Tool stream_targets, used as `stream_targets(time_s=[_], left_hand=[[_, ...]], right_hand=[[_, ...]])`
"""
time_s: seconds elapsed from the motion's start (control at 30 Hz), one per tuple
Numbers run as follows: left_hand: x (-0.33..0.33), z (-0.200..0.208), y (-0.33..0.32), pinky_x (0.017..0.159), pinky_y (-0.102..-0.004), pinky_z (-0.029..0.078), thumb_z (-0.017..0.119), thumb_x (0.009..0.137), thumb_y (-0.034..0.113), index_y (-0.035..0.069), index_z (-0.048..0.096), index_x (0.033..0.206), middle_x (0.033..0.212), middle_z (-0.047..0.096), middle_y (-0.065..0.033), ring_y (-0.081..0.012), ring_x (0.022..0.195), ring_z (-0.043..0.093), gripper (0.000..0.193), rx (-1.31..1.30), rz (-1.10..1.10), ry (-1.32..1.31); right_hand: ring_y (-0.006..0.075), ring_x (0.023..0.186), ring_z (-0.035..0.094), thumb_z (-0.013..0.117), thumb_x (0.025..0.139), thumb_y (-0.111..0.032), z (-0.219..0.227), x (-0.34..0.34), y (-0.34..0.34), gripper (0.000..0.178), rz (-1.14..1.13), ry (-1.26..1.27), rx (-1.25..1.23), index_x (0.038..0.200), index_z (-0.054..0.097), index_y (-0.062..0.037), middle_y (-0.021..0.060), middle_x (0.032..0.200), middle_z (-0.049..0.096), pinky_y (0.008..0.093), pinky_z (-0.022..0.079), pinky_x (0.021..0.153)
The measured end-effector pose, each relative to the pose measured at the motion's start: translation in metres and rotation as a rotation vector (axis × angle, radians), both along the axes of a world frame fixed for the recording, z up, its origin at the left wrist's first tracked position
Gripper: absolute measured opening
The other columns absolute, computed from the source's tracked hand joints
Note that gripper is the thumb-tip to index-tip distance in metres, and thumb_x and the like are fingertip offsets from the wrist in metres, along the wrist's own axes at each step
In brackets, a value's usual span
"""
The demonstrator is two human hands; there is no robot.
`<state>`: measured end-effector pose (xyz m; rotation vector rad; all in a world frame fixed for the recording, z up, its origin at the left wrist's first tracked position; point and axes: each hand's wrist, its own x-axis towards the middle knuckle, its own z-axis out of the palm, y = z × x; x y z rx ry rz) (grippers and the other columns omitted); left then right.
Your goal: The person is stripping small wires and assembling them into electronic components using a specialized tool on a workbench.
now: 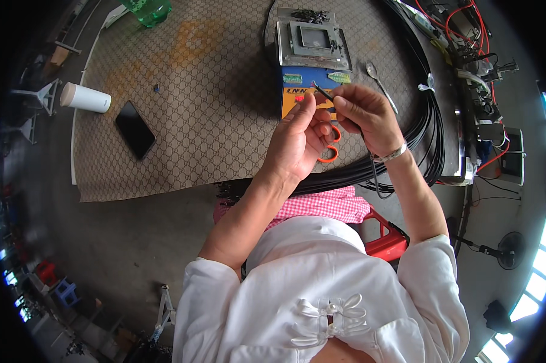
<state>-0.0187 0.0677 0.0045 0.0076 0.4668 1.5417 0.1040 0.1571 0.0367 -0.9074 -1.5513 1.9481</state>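
In front of me, my right hand (370, 115) pinches a black cable (323, 92) near its end, where fine thin wires fan out of the jacket. My left hand (300, 136) is closed beside that end, its thumb tip close to the wires. Whether its fingers grip anything is hidden. Just past the hands sits a blue and orange machine (290, 100) with a metal plate and frame (314, 42) on top. Orange-handled scissors (328, 155) show partly behind my left hand; the rest of them is covered.
A coil of black cable (431, 115) curves along the right and front of the patterned table (206, 121). A spoon (379, 81) lies right of the machine. To the left are a phone (135, 130), a white tumbler (85, 98) and a green bottle (149, 11).
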Motion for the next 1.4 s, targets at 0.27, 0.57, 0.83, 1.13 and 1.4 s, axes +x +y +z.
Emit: stream_targets(time_s=[0.27,0.57,0.83,1.13,1.4], left_hand=[[-0.006,-0.014,-0.003,0.060,-0.0240,0.040,0.053,0.086,0.033,0.008,0.057,0.094,0.070,0.053,0.0011,-0.0081,0.061,0.048,0.027,-0.119,-0.009,0.001],[-0.008,-0.032,-0.009,0.062,-0.0240,0.040,0.051,0.088,0.030,0.007,0.056,0.095,0.071,0.051,0.0019,-0.0074,0.063,0.046,0.025,-0.155,-0.028,0.020],[-0.010,-0.038,-0.011,0.062,-0.0237,0.040,0.050,0.088,0.029,0.008,0.056,0.095,0.072,0.051,0.0022,-0.0069,0.062,0.046,0.024,-0.176,-0.030,-0.005],[-0.009,-0.041,-0.012,0.061,-0.0237,0.040,0.051,0.088,0.030,0.007,0.057,0.096,0.072,0.052,0.0021,-0.0069,0.062,0.046,0.024,-0.212,-0.029,-0.007],[-0.007,-0.041,-0.013,0.061,-0.0237,0.040,0.051,0.088,0.029,0.007,0.057,0.095,0.072,0.051,0.0019,-0.0071,0.061,0.046,0.024,-0.221,-0.027,-0.005]], right_hand=[[0.0042,0.052,0.050,0.055,0.081,-0.005,-0.002,-0.011,0.043,0.010,-0.052,-0.188,0.422,0.089,0.059,0.0010,0.0010,0.066,0.057,0.0165,0.040,0.046],[0.0167,0.056,0.060,0.059,0.077,-0.017,-0.029,-0.031,0.096,0.015,-0.203,-0.561,0.851,0.084,0.063,-0.0040,0.0079,0.067,0.063,0.0278,0.048,0.054],[0.0276,0.068,0.062,0.060,0.074,-0.018,-0.044,-0.039,0.107,0.015,-0.210,-0.643,1.004,0.081,0.063,-0.0054,0.0119,0.074,0.063,0.0338,0.049,0.063],[0.0276,0.069,0.062,0.060,0.074,-0.018,-0.047,-0.041,0.109,0.014,-0.176,-0.683,1.020,0.079,0.063,-0.0057,0.0119,0.074,0.063,0.0345,0.048,0.065],[0.0210,0.064,0.062,0.062,0.074,-0.017,-0.045,-0.037,0.109,0.015,-0.197,-0.580,0.938,0.080,0.063,-0.0042,0.0097,0.070,0.063,0.0297,0.048,0.058]])
